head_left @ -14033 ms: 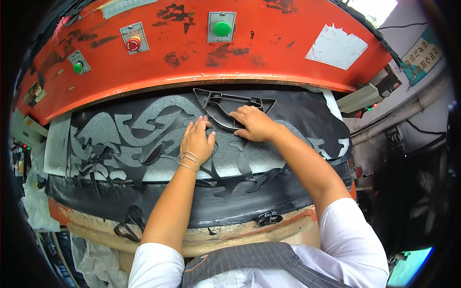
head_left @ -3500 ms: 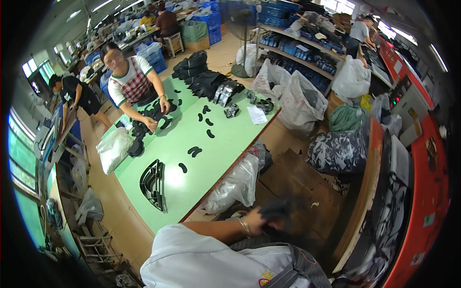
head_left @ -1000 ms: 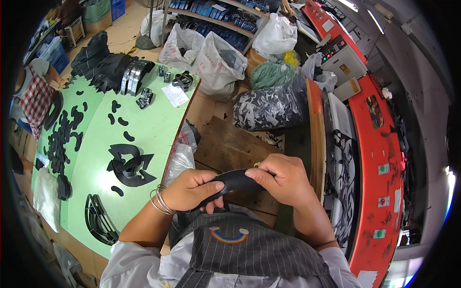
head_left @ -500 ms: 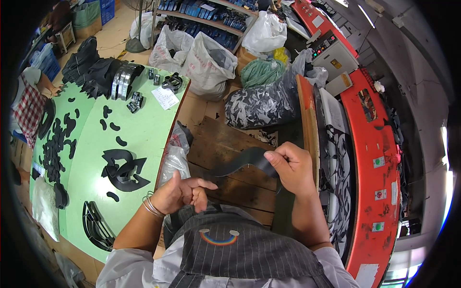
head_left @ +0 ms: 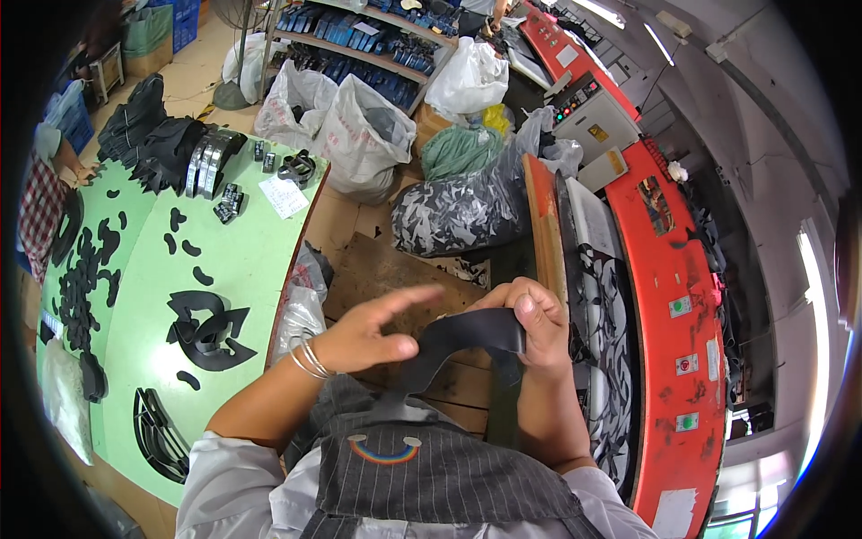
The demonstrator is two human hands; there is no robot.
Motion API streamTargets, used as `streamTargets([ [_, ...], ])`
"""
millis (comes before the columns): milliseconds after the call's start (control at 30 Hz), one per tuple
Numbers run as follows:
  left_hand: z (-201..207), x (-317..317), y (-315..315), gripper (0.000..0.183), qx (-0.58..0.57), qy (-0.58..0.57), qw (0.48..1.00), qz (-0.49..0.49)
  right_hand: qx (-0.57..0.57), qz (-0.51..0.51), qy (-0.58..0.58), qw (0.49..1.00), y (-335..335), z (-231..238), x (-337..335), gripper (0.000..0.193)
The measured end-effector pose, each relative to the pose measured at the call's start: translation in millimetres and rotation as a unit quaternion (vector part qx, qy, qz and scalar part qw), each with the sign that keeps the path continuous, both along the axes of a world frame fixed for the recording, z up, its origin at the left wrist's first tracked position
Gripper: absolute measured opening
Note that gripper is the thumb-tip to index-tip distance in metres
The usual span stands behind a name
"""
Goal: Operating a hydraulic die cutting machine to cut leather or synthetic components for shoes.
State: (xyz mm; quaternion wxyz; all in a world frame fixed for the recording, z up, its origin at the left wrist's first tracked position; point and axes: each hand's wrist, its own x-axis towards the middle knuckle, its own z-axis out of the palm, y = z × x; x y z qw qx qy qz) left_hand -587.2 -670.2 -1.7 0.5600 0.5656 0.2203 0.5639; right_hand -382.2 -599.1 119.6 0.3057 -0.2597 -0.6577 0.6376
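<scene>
A curved black strip (head_left: 458, 334) of smooth, flexible sheet arches in front of my apron, its lower left end hanging by the bib. My right hand (head_left: 537, 325) pinches its right end between thumb and fingers. Close to the strip's left side is my left hand (head_left: 368, 331), fingers stretched and thumb apart, with bracelets on the wrist; it grips nothing, and I cannot tell whether the thumb touches the strip. On the green table (head_left: 238, 395) to my left lie curved black pieces (head_left: 211, 332) in a loose pile and small black offcuts (head_left: 188, 380).
Curved metal cutting dies (head_left: 211, 164) and a paper sheet (head_left: 284, 195) sit at the table's far end. A red machine (head_left: 669, 332) stands on my right. Ahead are a bag of scraps (head_left: 462, 214) and white sacks (head_left: 359, 135). Another person's sleeve (head_left: 47, 207) shows at far left.
My left hand has turned and its fingers have straightened, reaching forward. The strip has moved nearer my body and now bends into an arch, still in my right hand. The view has shifted slightly.
</scene>
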Motion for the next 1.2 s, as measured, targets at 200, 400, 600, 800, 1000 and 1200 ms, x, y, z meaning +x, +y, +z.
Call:
streamTargets([
  [200, 8, 25, -22, 0.027, -0.18, -0.064, 0.98, -0.058, 0.062, -0.058, -0.048, 0.995, 10, -8, 22, 0.031],
  [400, 7, 24, -57, 0.028, -0.216, -0.092, 0.971, 0.039, 0.216, -0.094, -0.157, 0.959, 1, 5, 13, 0.032],
  [600, 14, 18, -68, 0.033, -0.207, -0.051, 0.97, 0.119, 0.336, -0.094, -0.243, 0.905, -9, 24, 6, 0.036],
  [800, 2, 7, -73, 0.035, -0.277, -0.059, 0.957, 0.065, 0.389, -0.071, -0.279, 0.875, -9, 26, 1, 0.036],
  [1000, 7, 2, -81, 0.036, -0.315, -0.054, 0.944, 0.075, 0.342, -0.086, -0.295, 0.888, -10, 18, -5, 0.033],
  [1200, -79, -12, -85, 0.023, -0.51, -0.243, 0.789, 0.241, 0.198, -0.168, -0.403, 0.877, -5, -15, 57, 0.028],
])
